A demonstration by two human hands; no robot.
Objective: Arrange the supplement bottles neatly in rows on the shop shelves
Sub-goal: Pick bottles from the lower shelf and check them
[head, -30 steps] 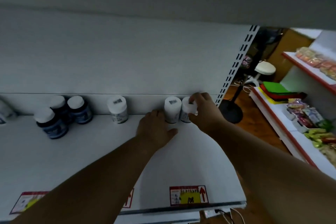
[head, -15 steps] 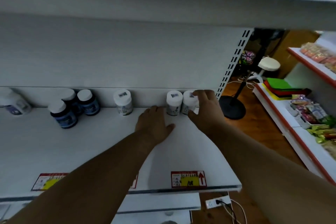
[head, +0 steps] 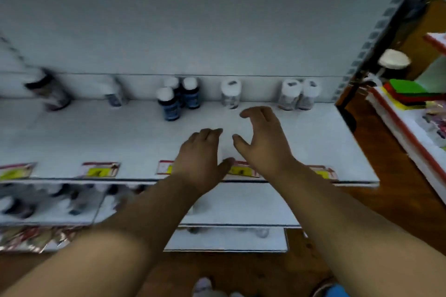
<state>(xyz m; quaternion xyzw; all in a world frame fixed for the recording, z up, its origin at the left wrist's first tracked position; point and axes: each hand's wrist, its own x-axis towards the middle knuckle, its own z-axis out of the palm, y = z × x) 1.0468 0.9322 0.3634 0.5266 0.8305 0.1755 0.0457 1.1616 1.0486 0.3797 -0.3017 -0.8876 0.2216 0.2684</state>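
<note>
The white shelf [head: 96, 137] carries 2 white bottles [head: 299, 95] touching at its right back, 1 more [head: 231, 93] left of them; my left hand [head: 200, 159] and right hand [head: 261, 142] hover nearer, fingers loose, holding nothing

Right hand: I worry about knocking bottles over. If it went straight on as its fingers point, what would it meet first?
Probably the lone white bottle at the shelf back; the right hand points up-left toward it. Depth is unclear.
</note>
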